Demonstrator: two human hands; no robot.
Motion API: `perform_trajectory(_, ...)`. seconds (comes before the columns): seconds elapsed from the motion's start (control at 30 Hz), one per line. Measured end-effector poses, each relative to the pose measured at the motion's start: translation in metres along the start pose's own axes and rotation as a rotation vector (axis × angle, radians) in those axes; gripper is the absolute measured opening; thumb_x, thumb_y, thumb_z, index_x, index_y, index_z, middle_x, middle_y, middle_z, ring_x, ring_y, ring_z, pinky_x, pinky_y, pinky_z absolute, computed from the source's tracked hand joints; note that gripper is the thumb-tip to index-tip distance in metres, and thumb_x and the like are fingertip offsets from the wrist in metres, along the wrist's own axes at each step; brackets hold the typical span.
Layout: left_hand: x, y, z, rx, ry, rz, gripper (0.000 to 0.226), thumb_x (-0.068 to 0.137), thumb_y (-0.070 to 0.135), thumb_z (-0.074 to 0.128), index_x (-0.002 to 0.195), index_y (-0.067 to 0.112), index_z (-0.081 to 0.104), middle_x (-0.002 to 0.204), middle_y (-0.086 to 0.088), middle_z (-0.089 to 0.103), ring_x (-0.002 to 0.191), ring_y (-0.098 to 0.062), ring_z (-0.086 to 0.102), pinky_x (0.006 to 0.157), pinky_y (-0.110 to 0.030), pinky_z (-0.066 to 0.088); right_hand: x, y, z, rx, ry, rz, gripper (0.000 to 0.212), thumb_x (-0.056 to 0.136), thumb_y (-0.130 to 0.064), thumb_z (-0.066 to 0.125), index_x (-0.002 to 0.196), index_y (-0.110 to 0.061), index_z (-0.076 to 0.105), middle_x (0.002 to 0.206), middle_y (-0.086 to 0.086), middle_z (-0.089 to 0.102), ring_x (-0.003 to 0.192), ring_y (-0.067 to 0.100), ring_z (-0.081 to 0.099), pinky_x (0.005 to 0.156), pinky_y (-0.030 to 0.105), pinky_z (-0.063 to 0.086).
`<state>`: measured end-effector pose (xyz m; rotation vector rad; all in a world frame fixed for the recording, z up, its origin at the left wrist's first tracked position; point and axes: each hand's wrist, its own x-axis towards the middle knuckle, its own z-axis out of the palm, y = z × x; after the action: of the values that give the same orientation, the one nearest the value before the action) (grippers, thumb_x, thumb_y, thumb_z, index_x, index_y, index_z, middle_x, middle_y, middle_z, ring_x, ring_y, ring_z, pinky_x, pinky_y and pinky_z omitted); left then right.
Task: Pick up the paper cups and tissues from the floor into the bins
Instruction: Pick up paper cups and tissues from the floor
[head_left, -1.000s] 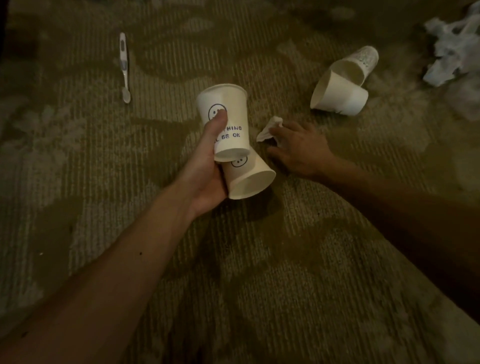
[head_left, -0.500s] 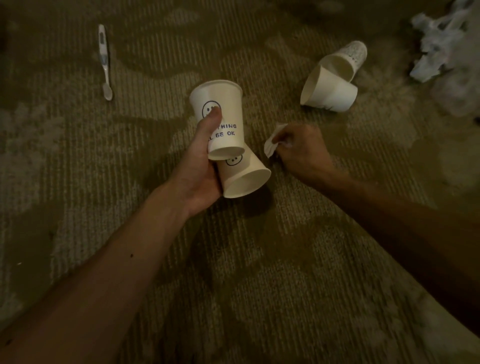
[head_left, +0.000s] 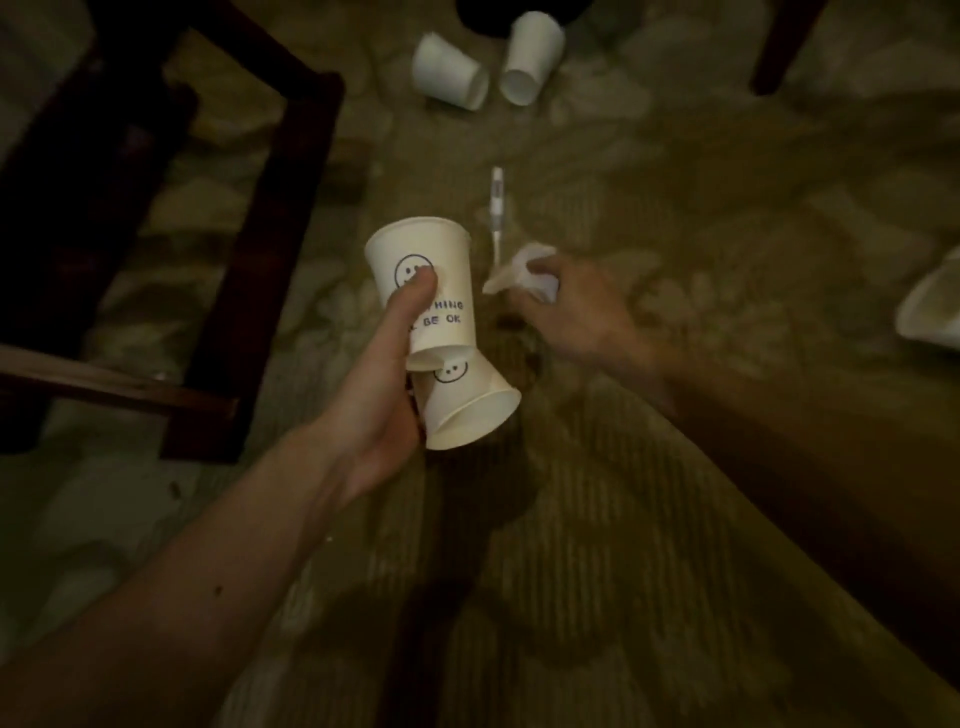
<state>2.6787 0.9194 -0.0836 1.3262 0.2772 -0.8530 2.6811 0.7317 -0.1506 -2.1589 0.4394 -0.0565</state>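
Currently: left hand (head_left: 384, 400) grips two paper cups (head_left: 441, 260); right hand (head_left: 582, 317), beside it, pinches a tissue (head_left: 524, 267). Outstanding: two floor cups (head_left: 449, 73) lying toward the far edge of the carpet (head_left: 623, 519), mouths facing back; a single cup (head_left: 930, 312) at its right edge, nearer the right hand.

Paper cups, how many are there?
5. The left hand grips two: upper cup, lower cup. Two lie on the carpet ahead: left cup, right cup. The fifth cup is cut off at the right edge. Others may be hidden.

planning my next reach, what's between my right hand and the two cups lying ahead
A toothbrush, on otherwise bare carpet, seen in the head view.
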Motion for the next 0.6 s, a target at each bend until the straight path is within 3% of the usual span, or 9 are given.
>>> perform_trajectory(0.07, -0.004, -0.001, -0.017, -0.01, 0.031, 0.024, 0.058, 0.066, 0.061, 0.067, 0.107, 0.021, 0.07, 0.088, 0.0, 0.074, 0.079, -0.014, 0.072, 0.069, -0.033, 0.059, 0.02, -0.015, 0.017, -0.061, -0.075, -0.184, 0.047, 0.094, -0.034, 0.061, 0.137, -0.02, 0.051, 0.135, -0.004, 0.053, 0.116, 0.012, 0.052, 0.094, 0.018, 0.043)
perform_trajectory(0.13, -0.009, -0.01, -0.031, -0.009, 0.054, 0.005, 0.058, 0.068, 0.061, 0.064, 0.109, 0.021, 0.069, 0.088, -0.001, 0.074, 0.079, -0.015, 0.072, 0.071, -0.034, 0.06, 0.042, -0.015, 0.029, -0.33, -0.162, -0.3, 0.056, 0.096, -0.046, 0.052, 0.143, -0.016, 0.044, 0.147, 0.008, 0.045, 0.135, 0.024, 0.042, 0.113, 0.034, 0.03)
perform_trajectory(0.23, -0.014, -0.024, -0.048, -0.003, 0.076, -0.035, 0.061, 0.069, 0.063, 0.062, 0.111, 0.019, 0.068, 0.088, -0.002, 0.071, 0.08, -0.016, 0.069, 0.075, -0.035, 0.057, 0.066, -0.006, 0.047, -0.714, -0.349, -0.153, 0.076, 0.096, -0.066, 0.027, 0.154, -0.018, 0.022, 0.161, 0.01, 0.021, 0.147, 0.03, 0.019, 0.12, 0.048, 0.014)
perform_trajectory(0.3, -0.017, -0.028, -0.055, 0.009, 0.087, -0.035, 0.059, 0.069, 0.063, 0.062, 0.11, 0.02, 0.068, 0.087, -0.001, 0.071, 0.079, -0.015, 0.068, 0.075, -0.032, 0.057, 0.073, -0.003, 0.055, -0.744, -0.333, -0.128, 0.078, 0.095, -0.069, 0.02, 0.153, -0.018, 0.025, 0.16, 0.011, 0.024, 0.146, 0.032, 0.02, 0.118, 0.052, 0.015)
perform_trajectory(0.4, -0.022, -0.027, -0.057, 0.026, 0.063, -0.032, 0.057, 0.07, 0.062, 0.062, 0.109, 0.021, 0.069, 0.086, 0.0, 0.071, 0.077, -0.014, 0.069, 0.075, -0.031, 0.057, 0.065, -0.004, 0.05, -0.767, -0.228, -0.284, 0.07, 0.099, -0.059, 0.025, 0.145, -0.008, 0.04, 0.148, 0.02, 0.041, 0.134, 0.036, 0.039, 0.112, 0.048, 0.03)
perform_trajectory(0.5, -0.025, -0.021, -0.057, 0.088, 0.038, -0.039, 0.057, 0.069, 0.063, 0.062, 0.108, 0.023, 0.07, 0.089, 0.0, 0.072, 0.08, -0.014, 0.07, 0.078, -0.033, 0.057, 0.05, -0.004, 0.047, -0.651, -0.103, -0.407, 0.05, 0.102, -0.039, 0.04, 0.116, 0.004, 0.061, 0.115, 0.028, 0.062, 0.103, 0.038, 0.06, 0.087, 0.039, 0.045)
perform_trajectory(0.6, -0.03, -0.019, -0.057, 0.131, 0.003, -0.031, 0.057, 0.073, 0.063, 0.062, 0.114, 0.024, 0.069, 0.097, -0.002, 0.073, 0.089, -0.018, 0.07, 0.082, -0.036, 0.057, 0.026, -0.008, 0.052, -0.414, -0.02, -0.282, 0.045, 0.1, -0.038, 0.046, 0.091, 0.002, 0.066, 0.094, 0.019, 0.068, 0.079, 0.028, 0.064, 0.072, 0.03, 0.048)
